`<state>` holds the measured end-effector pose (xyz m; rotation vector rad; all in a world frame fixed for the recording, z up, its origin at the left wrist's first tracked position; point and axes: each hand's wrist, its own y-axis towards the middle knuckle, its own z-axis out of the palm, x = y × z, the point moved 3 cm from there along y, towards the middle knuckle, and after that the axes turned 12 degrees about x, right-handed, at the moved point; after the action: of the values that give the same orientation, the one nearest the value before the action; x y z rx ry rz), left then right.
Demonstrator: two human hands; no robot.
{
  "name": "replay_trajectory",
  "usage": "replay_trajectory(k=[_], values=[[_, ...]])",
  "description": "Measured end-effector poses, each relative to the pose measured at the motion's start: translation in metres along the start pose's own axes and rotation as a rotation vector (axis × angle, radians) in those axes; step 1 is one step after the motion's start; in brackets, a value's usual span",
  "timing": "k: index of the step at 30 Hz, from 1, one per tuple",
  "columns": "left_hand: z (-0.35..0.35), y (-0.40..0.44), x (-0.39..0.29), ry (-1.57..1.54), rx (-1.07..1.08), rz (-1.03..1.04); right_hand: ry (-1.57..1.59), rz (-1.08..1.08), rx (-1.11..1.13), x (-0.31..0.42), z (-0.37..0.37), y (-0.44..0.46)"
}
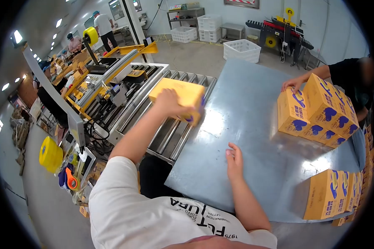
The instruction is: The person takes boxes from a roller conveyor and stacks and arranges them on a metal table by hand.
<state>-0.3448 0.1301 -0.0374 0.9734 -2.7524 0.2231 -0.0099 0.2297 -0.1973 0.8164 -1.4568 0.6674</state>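
My left hand [169,103] grips a yellow carton [183,93] with blue printing, its fingers spread over the near side. The carton is over the roller conveyor [160,139], by the metal table's left edge, and its right end is blurred; I cannot tell whether it touches the rollers. My right hand [234,162] is empty above the metal table [253,108], fingers stretched out and thumb apart. Far from both hands, stacked yellow cartons [320,108] stand at the table's right side. A row of similar cartons [330,195] sits at its near right corner.
A co-worker's hand [294,84] rests on the stacked cartons at the right. The carton-taping machine [112,83] stands along the conveyor, left of the table. Beyond the table are a white crate [242,51] and a dark machine [280,35]. Yellow tape rolls [51,154] lie at left.
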Motion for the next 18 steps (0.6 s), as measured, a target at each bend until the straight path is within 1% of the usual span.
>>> replay_trajectory(k=[1,2,3,4,5,7,8,10,11,12,13,14,15,16,17,18], values=[[-0.005,-0.028,-0.026,-0.054,-0.109,0.101,0.057,-0.045,-0.064,-0.009,-0.003,0.005],[-0.026,-0.063,-0.052,-0.109,-0.032,0.173,0.115,-0.089,-0.128,-0.025,-0.004,0.012],[-0.017,-0.081,-0.066,-0.162,-0.144,0.334,0.175,-0.133,-0.190,-0.035,-0.005,0.019],[-0.016,-0.102,-0.076,-0.260,-0.296,0.530,0.151,-0.110,-0.138,-0.031,-0.007,0.022],[-0.019,-0.116,-0.084,-0.327,-0.316,0.665,0.328,-0.194,-0.101,-0.026,-0.004,0.026],[-0.008,-0.123,-0.090,-0.461,-0.240,0.834,0.686,-0.357,-0.027,-0.015,0.000,0.033],[-0.003,-0.120,-0.088,-0.479,-0.302,0.819,0.721,-0.283,0.052,-0.004,-0.008,0.034],[0.014,-0.113,-0.076,-0.520,-0.416,0.799,0.733,-0.282,0.076,-0.010,-0.013,0.039],[0.011,-0.123,-0.073,-0.551,-0.423,0.627,0.736,-0.287,0.074,-0.006,-0.017,0.033],[0.019,-0.131,-0.068,-0.748,-0.379,0.485,0.731,-0.310,0.094,-0.003,-0.019,0.025],[0.041,-0.129,-0.060,-0.963,-0.336,0.475,0.631,-0.294,0.116,0.000,-0.020,0.017],[0.085,-0.116,-0.050,-1.175,-0.237,0.465,0.537,-0.271,0.136,-0.003,-0.018,0.019],[0.091,-0.129,-0.061,-1.677,-0.117,0.598,0.442,-0.248,0.154,-0.001,-0.020,0.015],[0.109,-0.134,-0.064,-1.748,-0.164,0.604,0.226,-0.273,0.221,0.011,-0.022,0.009],[0.152,-0.128,-0.057,-1.952,-0.096,0.624,0.009,-0.286,0.289,0.024,-0.023,0.001],[0.176,-0.130,-0.055,-1.959,-0.053,0.581,-0.212,-0.290,0.362,0.035,-0.025,-0.004]])
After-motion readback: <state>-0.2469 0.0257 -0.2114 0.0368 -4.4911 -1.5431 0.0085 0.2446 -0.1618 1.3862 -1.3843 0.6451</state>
